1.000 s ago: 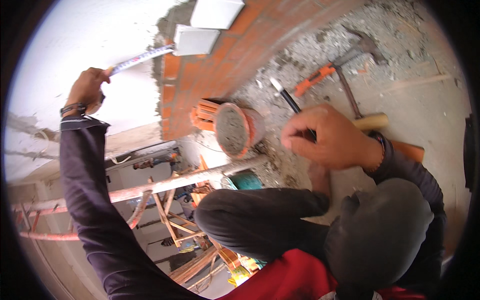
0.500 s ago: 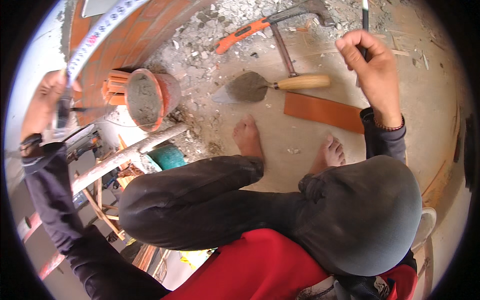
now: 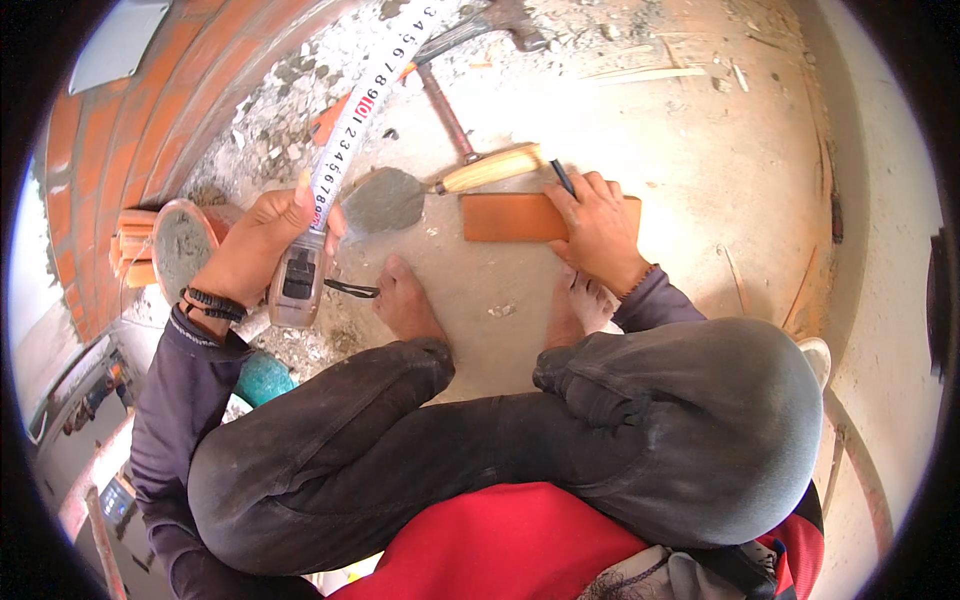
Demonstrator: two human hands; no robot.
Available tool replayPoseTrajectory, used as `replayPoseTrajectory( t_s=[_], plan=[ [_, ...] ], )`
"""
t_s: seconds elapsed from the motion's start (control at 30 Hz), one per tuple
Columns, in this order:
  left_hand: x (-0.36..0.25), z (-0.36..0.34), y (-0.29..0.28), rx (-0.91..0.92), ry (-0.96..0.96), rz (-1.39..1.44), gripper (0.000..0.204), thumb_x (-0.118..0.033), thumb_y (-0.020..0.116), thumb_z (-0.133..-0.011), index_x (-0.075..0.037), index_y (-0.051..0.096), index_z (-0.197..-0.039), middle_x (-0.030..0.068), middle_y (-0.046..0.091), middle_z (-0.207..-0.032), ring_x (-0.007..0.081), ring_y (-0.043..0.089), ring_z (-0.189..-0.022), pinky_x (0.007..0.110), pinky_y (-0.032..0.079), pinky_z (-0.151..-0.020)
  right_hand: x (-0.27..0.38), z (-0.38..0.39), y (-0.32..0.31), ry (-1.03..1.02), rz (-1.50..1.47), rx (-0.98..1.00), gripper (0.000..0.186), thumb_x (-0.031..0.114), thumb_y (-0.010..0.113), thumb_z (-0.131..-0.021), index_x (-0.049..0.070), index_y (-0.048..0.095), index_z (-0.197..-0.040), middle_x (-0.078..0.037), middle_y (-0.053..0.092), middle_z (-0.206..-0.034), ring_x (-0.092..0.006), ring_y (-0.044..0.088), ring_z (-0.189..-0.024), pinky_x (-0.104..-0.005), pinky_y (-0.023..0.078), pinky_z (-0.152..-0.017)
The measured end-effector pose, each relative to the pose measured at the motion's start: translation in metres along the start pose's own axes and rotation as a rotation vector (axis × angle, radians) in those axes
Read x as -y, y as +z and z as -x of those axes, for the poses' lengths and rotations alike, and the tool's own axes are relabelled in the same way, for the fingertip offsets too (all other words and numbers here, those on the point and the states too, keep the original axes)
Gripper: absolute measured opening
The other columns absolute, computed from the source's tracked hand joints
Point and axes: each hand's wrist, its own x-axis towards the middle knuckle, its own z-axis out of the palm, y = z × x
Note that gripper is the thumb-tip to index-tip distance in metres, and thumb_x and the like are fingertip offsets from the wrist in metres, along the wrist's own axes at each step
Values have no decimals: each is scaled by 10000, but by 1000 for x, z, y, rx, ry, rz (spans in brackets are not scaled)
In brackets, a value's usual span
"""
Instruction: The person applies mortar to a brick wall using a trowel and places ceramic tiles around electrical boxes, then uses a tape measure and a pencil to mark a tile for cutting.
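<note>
The left hand (image 3: 255,245) grasps the tape (image 3: 298,285), whose drawn-out blade (image 3: 343,148) is probably best kept flat and untwisted; the right hand (image 3: 603,230) pinches the pen (image 3: 563,177) over the tile's (image 3: 505,217) right end; light pressure should stop the tile skidding on the floor (image 3: 500,275), about midway between its left and right edges; counts, left to right: one bucket (image 3: 228,213), one tape, one hammer (image 3: 455,43), one trowel (image 3: 470,178), one tile, one pen.

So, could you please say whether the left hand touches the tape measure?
Touching: the head view shows the left hand wrapped around the top of the tape measure.
</note>
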Motion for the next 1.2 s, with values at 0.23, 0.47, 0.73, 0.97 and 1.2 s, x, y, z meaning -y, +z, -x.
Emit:
replayPoseTrajectory(
  t_s=[0.23,0.47,0.73,0.97,1.2],
  plan=[
    [-29,-19,26,62,-47,42,491,-490,426,-1024,-51,624,-930,18,613,-795,126,615,-705,268,513,-665,-12,38,-26,185,-40,-69,597,157,838,-530,50,648,-1086,-156,595,-1110,-323,576,-1028,-430,489,-901],
    [-6,-74,86,223,-101,130,385,-328,365,-1070,-17,590,-1032,84,640,-913,172,648,-794,332,552,-751,-39,65,-17,724,-137,-377,638,286,853,-582,1,625,-1105,-182,607,-997,-308,635,-891,-413,529,-783],
    [31,-142,137,333,-148,-302,479,-439,351,-1063,-59,634,-989,41,600,-932,116,536,-836,279,480,-744,-47,60,-13,807,-129,-444,565,305,804,-698,18,620,-1150,-161,621,-985,-280,629,-867,-390,522,-762],
    [53,-163,133,355,-74,-378,484,-450,370,-1054,-63,656,-1003,10,547,-844,104,497,-765,288,441,-715,-63,81,-52,648,-980,-512,294,31,507,-965,99,522,-1250,-4,522,-886,-69,505,-710,-226,441,-621],
    [43,-163,145,404,-77,-396,478,-431,378,-1055,-55,654,-950,14,583,-885,105,503,-820,278,449,-757,-39,68,-77,578,-1101,-451,346,116,459,-1031,121,337,-1355,-2,540,-818,-72,469,-622,-205,402,-569]
  ],
)
